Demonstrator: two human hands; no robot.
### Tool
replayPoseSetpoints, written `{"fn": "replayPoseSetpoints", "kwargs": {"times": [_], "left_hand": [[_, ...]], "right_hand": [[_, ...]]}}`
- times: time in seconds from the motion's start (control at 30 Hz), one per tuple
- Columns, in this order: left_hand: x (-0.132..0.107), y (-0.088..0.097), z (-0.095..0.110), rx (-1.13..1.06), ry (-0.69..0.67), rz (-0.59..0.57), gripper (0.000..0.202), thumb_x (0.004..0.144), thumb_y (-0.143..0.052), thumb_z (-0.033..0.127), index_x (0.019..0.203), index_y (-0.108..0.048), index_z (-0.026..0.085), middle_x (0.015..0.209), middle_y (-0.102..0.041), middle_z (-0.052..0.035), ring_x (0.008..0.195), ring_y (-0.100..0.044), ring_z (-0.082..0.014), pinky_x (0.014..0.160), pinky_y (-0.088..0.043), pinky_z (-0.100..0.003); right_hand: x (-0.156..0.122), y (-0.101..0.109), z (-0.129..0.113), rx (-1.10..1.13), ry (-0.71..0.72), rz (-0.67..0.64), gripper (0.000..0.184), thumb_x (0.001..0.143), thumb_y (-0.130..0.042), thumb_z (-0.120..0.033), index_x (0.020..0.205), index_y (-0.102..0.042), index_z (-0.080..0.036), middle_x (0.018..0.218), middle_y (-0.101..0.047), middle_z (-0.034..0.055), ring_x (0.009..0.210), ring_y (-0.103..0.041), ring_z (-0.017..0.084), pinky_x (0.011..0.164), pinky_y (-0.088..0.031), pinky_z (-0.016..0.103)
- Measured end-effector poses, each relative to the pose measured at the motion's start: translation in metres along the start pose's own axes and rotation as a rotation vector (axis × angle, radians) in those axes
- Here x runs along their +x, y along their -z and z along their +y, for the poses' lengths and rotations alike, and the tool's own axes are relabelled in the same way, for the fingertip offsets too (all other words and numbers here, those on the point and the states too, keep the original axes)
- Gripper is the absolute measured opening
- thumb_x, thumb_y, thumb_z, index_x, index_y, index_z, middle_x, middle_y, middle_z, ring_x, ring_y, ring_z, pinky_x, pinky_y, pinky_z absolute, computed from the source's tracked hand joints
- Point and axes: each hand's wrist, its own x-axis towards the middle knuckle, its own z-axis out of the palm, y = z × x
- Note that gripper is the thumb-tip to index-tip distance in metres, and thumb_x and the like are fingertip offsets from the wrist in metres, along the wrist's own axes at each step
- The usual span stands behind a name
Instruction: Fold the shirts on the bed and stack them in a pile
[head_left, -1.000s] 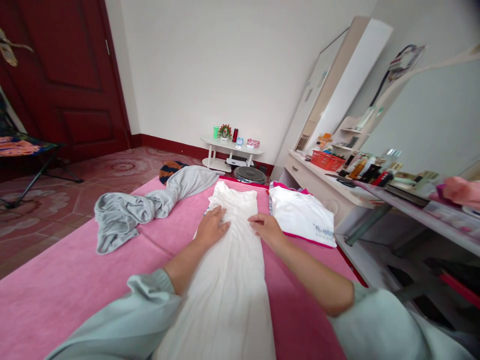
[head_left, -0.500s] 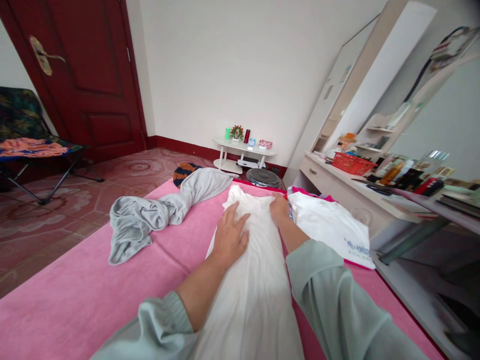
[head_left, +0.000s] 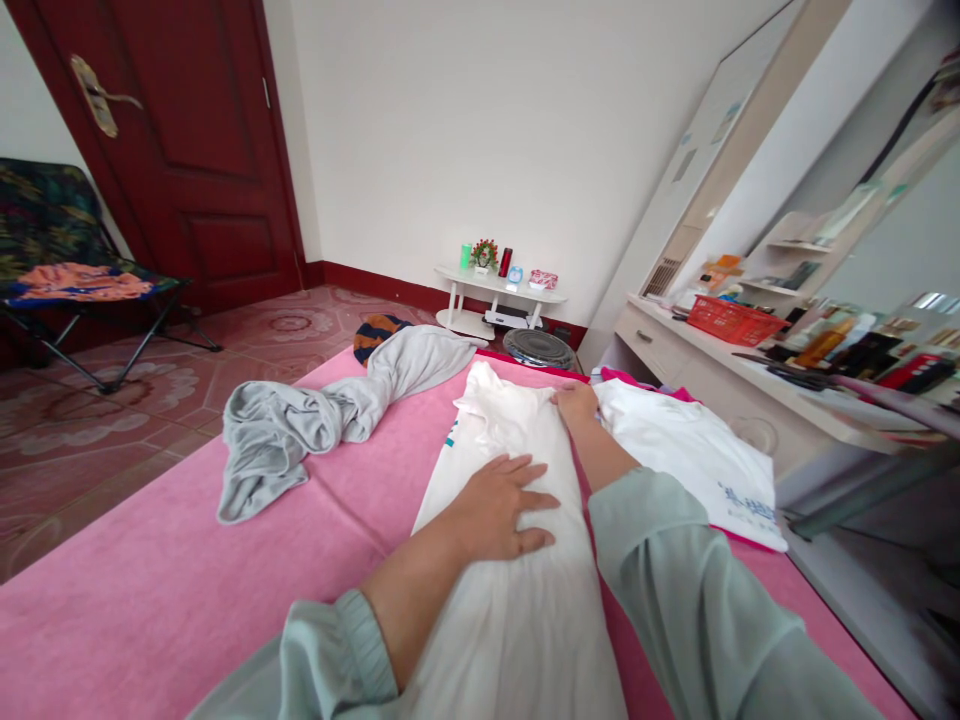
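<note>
A long, narrow white shirt (head_left: 510, 620) lies folded lengthwise on the pink bed cover (head_left: 172, 600), its collar end away from me. A bit of teal print shows at its left edge. My left hand (head_left: 504, 508) rests flat on the middle of the shirt with its fingers spread. At the far right corner, my right hand (head_left: 577, 402) has its fingers closed on the shirt's edge. Just right of that hand lies a folded white T-shirt (head_left: 675, 445) with blue lettering, over something magenta.
A crumpled grey garment (head_left: 277, 430) lies on the left of the bed, beside an orange and dark striped item (head_left: 375, 335). The dressing table (head_left: 675, 365) with a red basket (head_left: 735, 320) borders the right side. A folding chair (head_left: 82, 285) stands left, before the red door (head_left: 165, 140).
My left hand has slid toward me and to the right across the shirt, flattening out. My right hand stays at the far corner. The view has shifted slightly.
</note>
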Motion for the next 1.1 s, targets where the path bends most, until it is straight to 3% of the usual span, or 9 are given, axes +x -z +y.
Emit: {"fn": "replayPoseSetpoints", "kwargs": {"times": [0.17,0.27,0.33,0.43,0.53,0.63,0.77,0.9,1.1], "left_hand": [[-0.001,-0.001,0.001,0.033,0.053,0.036,0.062,0.079,-0.054,0.059,0.131,-0.051,0.025,0.145,-0.039,-0.0107,0.132,-0.036,-0.0294,0.109,-0.027,-0.047],[0.0,-0.004,0.001,0.103,0.202,0.098,0.065,0.082,-0.048,0.06,0.132,-0.05,0.019,0.144,-0.038,-0.0164,0.132,-0.035,-0.0322,0.108,-0.029,-0.048],[0.0,-0.006,0.0,0.156,0.304,0.131,0.063,0.083,-0.048,0.057,0.131,-0.05,0.017,0.145,-0.037,-0.0178,0.134,-0.032,-0.0335,0.107,-0.031,-0.049],[-0.002,-0.009,-0.003,0.205,0.378,0.16,0.062,0.082,-0.051,0.054,0.133,-0.048,0.019,0.145,-0.037,-0.0163,0.135,-0.03,-0.0332,0.106,-0.031,-0.048],[-0.004,-0.01,-0.008,0.2,0.37,0.161,0.056,0.088,-0.044,0.051,0.134,-0.047,0.02,0.145,-0.038,-0.014,0.135,-0.031,-0.0298,0.107,-0.029,-0.046],[-0.004,-0.01,-0.015,0.156,0.347,0.165,0.046,0.093,-0.038,0.041,0.133,-0.048,0.021,0.144,-0.041,-0.0111,0.134,-0.033,-0.0257,0.109,-0.028,-0.044],[-0.003,-0.007,-0.024,0.078,0.327,0.185,0.046,0.092,-0.042,0.035,0.134,-0.046,0.015,0.144,-0.039,-0.0155,0.135,-0.033,-0.0261,0.11,-0.027,-0.043],[-0.01,-0.004,-0.022,0.018,0.29,0.135,0.057,0.091,-0.046,0.036,0.141,-0.034,0.013,0.152,-0.022,-0.0166,0.141,-0.016,-0.028,0.112,-0.022,-0.045],[-0.063,0.012,0.007,-0.057,0.187,0.01,0.057,0.091,-0.045,0.035,0.143,-0.032,0.015,0.154,-0.015,-0.0138,0.142,-0.008,-0.0268,0.114,-0.017,-0.045]], "right_hand": [[-0.041,0.003,-0.017,-0.009,0.186,-0.059,0.042,0.091,-0.046,-0.026,0.13,-0.047,-0.014,0.124,-0.058,0.0136,0.114,-0.053,0.024,0.099,-0.039,0.037],[-0.07,0.009,-0.019,-0.027,0.385,-0.132,0.047,0.091,-0.043,-0.031,0.137,-0.041,-0.021,0.139,-0.046,0.0075,0.128,-0.041,0.022,0.108,-0.028,0.035],[-0.079,0.01,-0.015,-0.113,0.479,-0.262,0.051,0.093,-0.038,-0.04,0.142,-0.034,-0.024,0.149,-0.033,0.0038,0.137,-0.026,0.021,0.111,-0.02,0.038],[-0.077,0.007,-0.01,-0.275,0.435,-0.417,0.059,0.095,-0.025,-0.05,0.146,-0.023,-0.022,0.154,-0.016,0.0057,0.141,-0.011,0.023,0.111,-0.014,0.047],[-0.075,0.005,-0.01,-0.322,0.353,-0.417,0.065,0.094,-0.019,-0.053,0.147,-0.018,-0.016,0.155,-0.011,0.0116,0.142,-0.008,0.027,0.11,-0.012,0.054],[-0.089,0.011,-0.009,-0.341,0.342,-0.437,0.067,0.093,-0.015,-0.057,0.148,-0.015,-0.017,0.155,-0.007,0.0118,0.142,-0.005,0.028,0.108,-0.015,0.057],[-0.132,0.036,0.006,-0.335,0.394,-0.494,0.067,0.092,-0.015,-0.062,0.148,-0.012,-0.026,0.156,-0.003,0.0042,0.142,-0.001,0.024,0.111,-0.015,0.05],[-0.181,0.069,0.025,-0.31,0.455,-0.542,0.07,0.091,-0.019,-0.062,0.149,-0.009,-0.023,0.156,-0.001,0.0062,0.142,-0.002,0.024,0.112,-0.012,0.045],[-0.254,0.126,0.05,-0.197,0.541,-0.614,0.067,0.092,-0.029,-0.057,0.148,-0.018,-0.021,0.155,-0.007,0.008,0.142,-0.007,0.025,0.113,-0.012,0.044]]}}
